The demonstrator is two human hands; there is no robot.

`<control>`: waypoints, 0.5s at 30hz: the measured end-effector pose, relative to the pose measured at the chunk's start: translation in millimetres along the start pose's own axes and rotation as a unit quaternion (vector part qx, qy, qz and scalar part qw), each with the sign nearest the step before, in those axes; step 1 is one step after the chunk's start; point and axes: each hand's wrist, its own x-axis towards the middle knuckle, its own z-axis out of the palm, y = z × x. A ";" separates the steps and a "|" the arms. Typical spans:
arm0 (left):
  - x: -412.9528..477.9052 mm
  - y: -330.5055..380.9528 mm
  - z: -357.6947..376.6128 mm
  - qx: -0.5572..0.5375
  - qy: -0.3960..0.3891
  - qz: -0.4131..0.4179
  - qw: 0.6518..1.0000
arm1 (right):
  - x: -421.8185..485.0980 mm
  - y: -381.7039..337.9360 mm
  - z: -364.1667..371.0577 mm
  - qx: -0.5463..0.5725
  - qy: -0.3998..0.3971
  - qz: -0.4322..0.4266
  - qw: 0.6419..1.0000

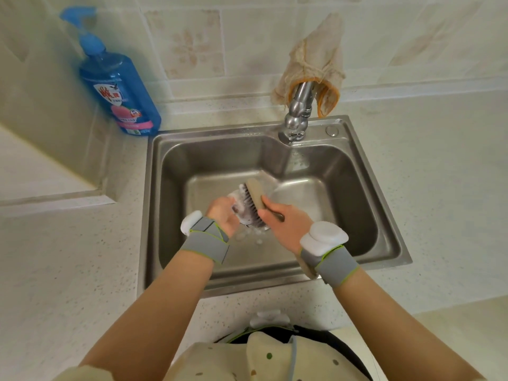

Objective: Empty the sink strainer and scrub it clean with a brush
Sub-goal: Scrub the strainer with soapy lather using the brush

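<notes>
Over the middle of the steel sink (365, 171), my left hand (223, 213) grips a foamy metal sink strainer (239, 205), mostly hidden by suds and the brush. My right hand (286, 224) is closed on a tan scrubbing brush (255, 195) with dark bristles. The bristles press against the strainer's right side. White foam clings to the strainer and drips onto the sink floor below it.
A blue pump bottle of dish soap (121, 89) stands on the counter at the sink's back left corner. A chrome faucet (298, 111) rises at the back, draped with a beige cloth (316, 64). Speckled countertop (68, 257) surrounds the basin.
</notes>
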 end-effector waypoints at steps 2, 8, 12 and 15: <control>-8.7 -3.4 3.6 0.010 -0.046 -0.009 0.999 | 9.0 -2.5 -2.5 0.020 0.022 0.001 1.000; 1.9 -0.7 -3.0 0.017 0.001 -0.011 1.000 | 3.3 3.0 0.8 -0.004 0.006 0.019 1.000; -11.1 -4.8 -1.6 0.020 -0.058 -0.043 0.997 | 18.1 -4.1 -5.1 0.027 0.028 0.018 0.999; 0.1 2.8 -6.8 0.010 -0.021 -0.023 0.999 | 11.8 3.8 -3.4 -0.015 0.005 0.036 0.999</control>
